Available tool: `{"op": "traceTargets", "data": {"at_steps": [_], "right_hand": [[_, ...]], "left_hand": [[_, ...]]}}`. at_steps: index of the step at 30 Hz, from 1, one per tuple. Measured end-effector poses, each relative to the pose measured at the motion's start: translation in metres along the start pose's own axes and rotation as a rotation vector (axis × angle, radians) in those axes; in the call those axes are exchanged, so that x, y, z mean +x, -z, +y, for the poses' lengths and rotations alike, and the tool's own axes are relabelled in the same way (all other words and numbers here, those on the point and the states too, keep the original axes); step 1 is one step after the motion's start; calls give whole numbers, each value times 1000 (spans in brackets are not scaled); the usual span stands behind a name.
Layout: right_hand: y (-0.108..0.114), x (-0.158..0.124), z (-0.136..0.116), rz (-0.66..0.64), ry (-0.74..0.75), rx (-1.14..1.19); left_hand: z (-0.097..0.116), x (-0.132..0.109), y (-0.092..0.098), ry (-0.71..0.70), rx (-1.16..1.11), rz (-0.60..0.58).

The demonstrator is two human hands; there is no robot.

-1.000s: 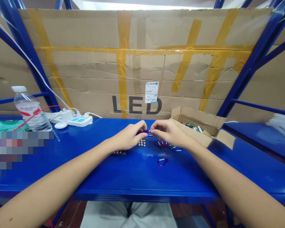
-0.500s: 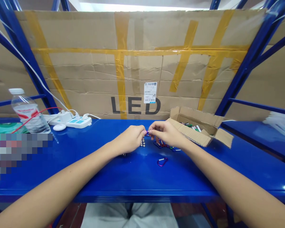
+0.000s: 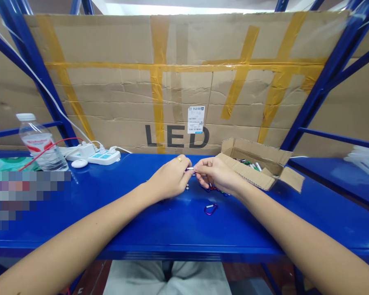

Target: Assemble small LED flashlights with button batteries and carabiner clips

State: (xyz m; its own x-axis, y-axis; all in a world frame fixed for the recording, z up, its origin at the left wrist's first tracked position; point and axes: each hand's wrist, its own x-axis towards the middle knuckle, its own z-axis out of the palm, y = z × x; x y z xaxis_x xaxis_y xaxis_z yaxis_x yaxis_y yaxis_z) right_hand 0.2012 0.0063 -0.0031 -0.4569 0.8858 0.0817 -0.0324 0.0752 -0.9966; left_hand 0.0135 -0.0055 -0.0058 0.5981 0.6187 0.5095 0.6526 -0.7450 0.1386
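My left hand (image 3: 171,177) and my right hand (image 3: 215,173) meet above the blue table, both closed in a pinch. Between their fingertips shows a small carabiner (image 3: 190,168) with a silver gate; most of it is hidden by the fingers. Below my left hand a few small round metal pieces (image 3: 187,187) peek out on the tabletop. Several coloured carabiners (image 3: 212,187) lie under my right hand, partly covered by it. Nearer to me, one purple carabiner (image 3: 210,209) lies by itself.
An open cardboard box (image 3: 252,170) with more carabiners stands behind my right forearm. At the left are a water bottle (image 3: 43,143), a power strip (image 3: 103,157) with cables and a white mouse-like object (image 3: 79,163). A large cardboard sheet (image 3: 126,98) closes off the back.
My left hand has turned, so its back and a ring now show, and it covers more of the metal pieces. The carabiner's silver gate has come into sight between the fingertips.
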Motion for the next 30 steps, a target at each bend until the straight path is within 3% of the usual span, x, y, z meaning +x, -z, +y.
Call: {"op": "traceTargets", "data": {"at_steps": [6, 10, 17, 24, 30], "right_hand": [[-1, -2, 0, 60, 28, -137], [1, 1, 6, 43, 16, -71], [0, 2, 3, 15, -97, 39], [1, 1, 2, 29, -53, -10], [0, -1, 1, 57, -37, -28]], "left_hand": [[-4, 3, -3, 29, 34, -50], [-4, 2, -1, 89, 68, -106], [-1, -1, 0, 16, 82, -64], [2, 1, 0, -2, 48, 13], [0, 3, -1, 92, 102, -110]]}}
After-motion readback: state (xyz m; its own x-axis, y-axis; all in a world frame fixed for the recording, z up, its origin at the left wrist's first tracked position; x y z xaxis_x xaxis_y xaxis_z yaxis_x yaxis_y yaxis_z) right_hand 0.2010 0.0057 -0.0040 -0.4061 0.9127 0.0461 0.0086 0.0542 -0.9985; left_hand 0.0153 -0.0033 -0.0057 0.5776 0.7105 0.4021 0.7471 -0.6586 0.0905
